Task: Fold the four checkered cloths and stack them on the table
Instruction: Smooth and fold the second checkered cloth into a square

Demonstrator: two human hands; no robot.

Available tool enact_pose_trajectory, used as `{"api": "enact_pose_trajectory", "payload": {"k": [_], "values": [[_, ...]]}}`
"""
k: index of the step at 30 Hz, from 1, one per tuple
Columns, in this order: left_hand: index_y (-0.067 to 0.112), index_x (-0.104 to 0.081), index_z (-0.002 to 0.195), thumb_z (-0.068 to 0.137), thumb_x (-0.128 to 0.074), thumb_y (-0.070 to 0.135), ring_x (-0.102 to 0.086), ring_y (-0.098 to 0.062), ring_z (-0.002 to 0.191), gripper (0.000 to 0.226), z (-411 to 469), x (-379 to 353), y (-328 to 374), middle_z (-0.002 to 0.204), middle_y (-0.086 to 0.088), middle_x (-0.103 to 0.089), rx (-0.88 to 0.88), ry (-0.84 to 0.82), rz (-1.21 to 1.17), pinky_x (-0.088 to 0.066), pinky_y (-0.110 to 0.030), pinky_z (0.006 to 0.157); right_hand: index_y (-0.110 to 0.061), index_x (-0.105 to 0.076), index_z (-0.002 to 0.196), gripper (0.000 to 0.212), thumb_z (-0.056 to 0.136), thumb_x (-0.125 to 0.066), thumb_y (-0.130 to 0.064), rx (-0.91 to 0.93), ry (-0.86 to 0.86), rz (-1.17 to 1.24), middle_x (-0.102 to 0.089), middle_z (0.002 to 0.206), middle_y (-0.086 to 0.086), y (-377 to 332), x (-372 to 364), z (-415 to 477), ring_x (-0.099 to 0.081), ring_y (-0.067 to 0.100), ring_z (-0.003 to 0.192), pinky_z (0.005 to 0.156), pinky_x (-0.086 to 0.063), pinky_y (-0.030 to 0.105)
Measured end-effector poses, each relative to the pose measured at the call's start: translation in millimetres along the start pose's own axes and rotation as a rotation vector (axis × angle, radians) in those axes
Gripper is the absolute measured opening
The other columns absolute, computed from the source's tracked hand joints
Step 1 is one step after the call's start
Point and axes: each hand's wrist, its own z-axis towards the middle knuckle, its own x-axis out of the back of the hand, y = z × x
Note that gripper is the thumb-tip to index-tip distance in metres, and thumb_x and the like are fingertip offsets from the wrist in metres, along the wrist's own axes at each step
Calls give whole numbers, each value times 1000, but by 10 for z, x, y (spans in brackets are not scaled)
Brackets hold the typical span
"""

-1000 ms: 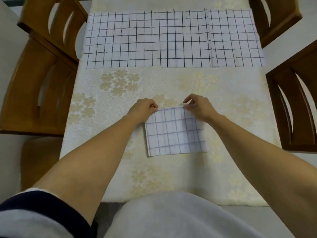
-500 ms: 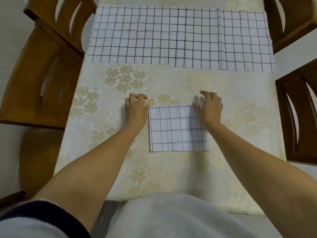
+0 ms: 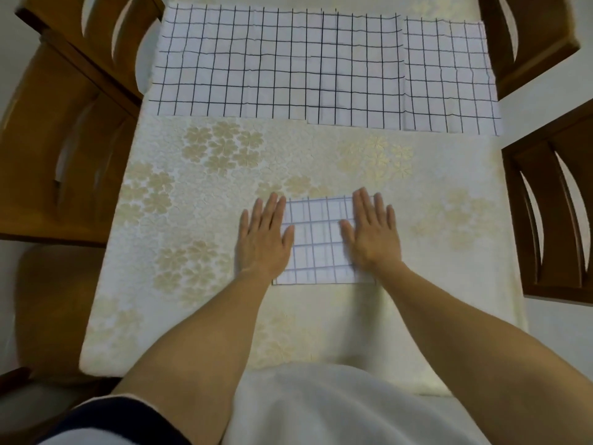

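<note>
Folded checkered cloth (image 3: 316, 239) is seen lying flat as a small rectangle on the worktop (image 3: 442, 220), around the middle and somewhat towards the near side. It is pressed down by both hands. The left hand (image 3: 263, 239) is laid open along its left edge, fingers straight and pointing far, thumb resting on the fabric. The right hand (image 3: 372, 236) is spread open over its right part, thumb reaching inward. Nothing is gripped by either. At the far side, the spread checkered cloths (image 3: 276, 65) are laid out unfolded in an overlapping row, well apart from the folded one. The worktop is covered in a pale floral fabric. Wooden chairs (image 3: 64, 139) are seen at the left and right.
</note>
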Motion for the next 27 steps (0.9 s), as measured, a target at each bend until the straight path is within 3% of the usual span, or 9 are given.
{"api": "enact_pose_trajectory", "payload": {"k": [4,7,9,13,18,22,27], "values": [[22,22,159,99,11,59,22,-23,155,71,-4,108,-201,167,4,27,35,-41,17,6,-49,127,-21,14,160,75,101,-2,-65,-54,-57,1,20,167,-2,208,155,96,22,24,153,125,10,46],[17,18,160,106,-4,50,21,-26,155,67,16,279,20,166,-1,29,45,72,-58,9,-46,127,-16,9,161,72,103,-3,-58,-43,55,23,16,168,2,-92,215,92,17,26,154,125,8,46],[15,13,161,108,-16,35,17,-23,156,64,69,345,327,167,-1,22,-60,99,-101,7,-44,128,-15,6,161,67,105,-4,-51,63,72,30,14,167,2,-419,167,65,13,26,155,125,7,45],[18,11,162,109,-19,25,16,-18,156,61,104,131,519,171,2,14,-164,-81,-64,6,-39,128,-18,6,161,67,102,1,-51,95,-46,64,12,168,0,-653,-66,5,16,21,154,124,13,41],[32,19,160,108,-3,47,21,-19,155,59,60,82,105,166,10,26,-188,-48,28,7,-47,127,-25,21,157,72,101,2,-65,-35,-40,-19,27,164,-5,-102,41,56,25,22,151,124,10,46],[31,26,157,105,2,54,23,-21,155,62,54,122,-141,166,8,29,-100,-48,64,8,-49,126,-25,20,158,77,98,2,-70,-101,-73,-3,26,165,-7,326,235,136,24,22,151,124,11,47],[25,26,158,99,11,61,24,-21,154,70,18,148,-287,166,5,30,-96,-61,67,5,-50,126,-20,12,160,78,102,-13,-66,-120,-85,37,18,168,-2,394,296,169,16,25,154,124,9,46]]}}
